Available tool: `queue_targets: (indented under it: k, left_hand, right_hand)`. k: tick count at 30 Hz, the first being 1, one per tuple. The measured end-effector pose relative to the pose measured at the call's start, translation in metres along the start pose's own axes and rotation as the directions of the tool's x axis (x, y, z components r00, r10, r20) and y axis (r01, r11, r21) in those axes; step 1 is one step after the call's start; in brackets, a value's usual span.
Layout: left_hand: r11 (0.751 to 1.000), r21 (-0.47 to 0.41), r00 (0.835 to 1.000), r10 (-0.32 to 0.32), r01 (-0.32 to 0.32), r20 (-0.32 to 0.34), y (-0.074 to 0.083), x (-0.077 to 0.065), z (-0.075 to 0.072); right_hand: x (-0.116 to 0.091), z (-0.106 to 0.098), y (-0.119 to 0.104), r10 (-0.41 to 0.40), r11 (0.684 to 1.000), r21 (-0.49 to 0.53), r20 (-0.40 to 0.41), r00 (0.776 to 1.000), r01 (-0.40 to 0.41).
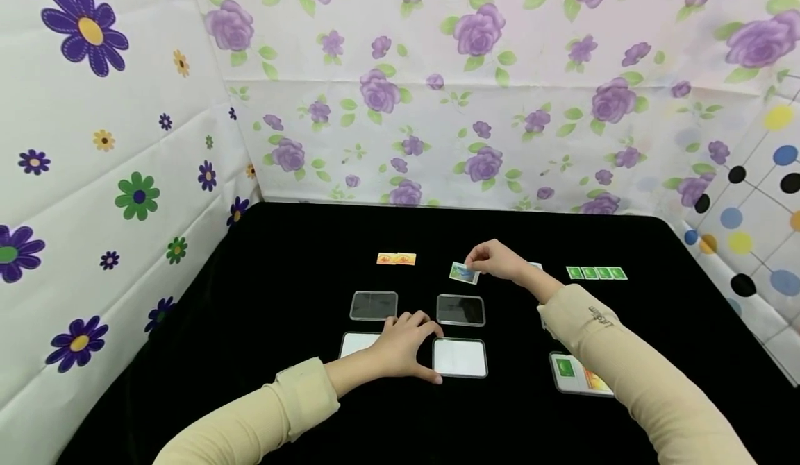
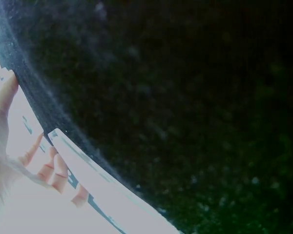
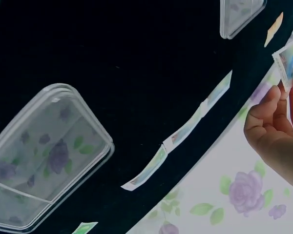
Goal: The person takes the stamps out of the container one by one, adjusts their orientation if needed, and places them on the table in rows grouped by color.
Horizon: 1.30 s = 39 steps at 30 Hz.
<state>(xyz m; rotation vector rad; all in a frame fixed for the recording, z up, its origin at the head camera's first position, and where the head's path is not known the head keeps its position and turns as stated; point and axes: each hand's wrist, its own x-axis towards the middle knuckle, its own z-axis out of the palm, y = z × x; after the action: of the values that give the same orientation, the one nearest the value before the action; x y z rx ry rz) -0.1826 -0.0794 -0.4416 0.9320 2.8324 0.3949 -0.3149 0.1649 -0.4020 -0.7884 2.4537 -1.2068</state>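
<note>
In the head view my right hand [image 1: 498, 259] pinches the edge of a small picture card [image 1: 464, 273], coloured blue and green, over the far part of the table. The right wrist view has the same card [image 3: 288, 63] between thumb and fingers. My left hand [image 1: 403, 349] spreads its fingers, palm down, beside a clear-rimmed box with a white inside [image 1: 459, 358]; its thumb is by the box's near left corner. Another white-filled box [image 1: 358, 342] is partly covered by that hand. In the left wrist view, pale glare hides what the left fingers [image 2: 61, 170] touch.
Two clear boxes [image 1: 373, 305] [image 1: 460, 310] lie beyond the left hand. Orange cards [image 1: 396, 259] and a row of green cards [image 1: 596, 273] lie farther back. A box with green and orange cards [image 1: 571, 375] sits under the right forearm. More picture cards [image 3: 185, 126] line the black cloth.
</note>
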Motion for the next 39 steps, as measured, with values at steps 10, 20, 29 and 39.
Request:
queue_targets:
  k: [10,20,29,39]
  left_hand:
    - [1.0,0.015,1.0,-0.005,0.005,-0.004,0.0,0.001,0.002]
    - [1.0,0.007,1.0,-0.005,0.005,0.005,-0.002,0.002,0.002]
    - [1.0,0.002,1.0,-0.008,0.008,-0.001,-0.004,0.0,0.004]
    - [1.0,-0.004,1.0,-0.01,0.011,0.01,-0.003,0.001,0.002]
  right_hand:
    - [0.016,-0.004,-0.01,-0.009,0.994,-0.109,0.116,0.993,0.022]
    - [0.035,0.003,0.007,-0.023,0.987,-0.158,0.087,0.996,0.037]
    - [0.047,0.008,0.01,0.018,0.986,-0.168,0.08,0.997,-0.004]
    - [0.054,0.012,0.009,0.094,0.968,-0.232,-0.024,0.995,-0.097]
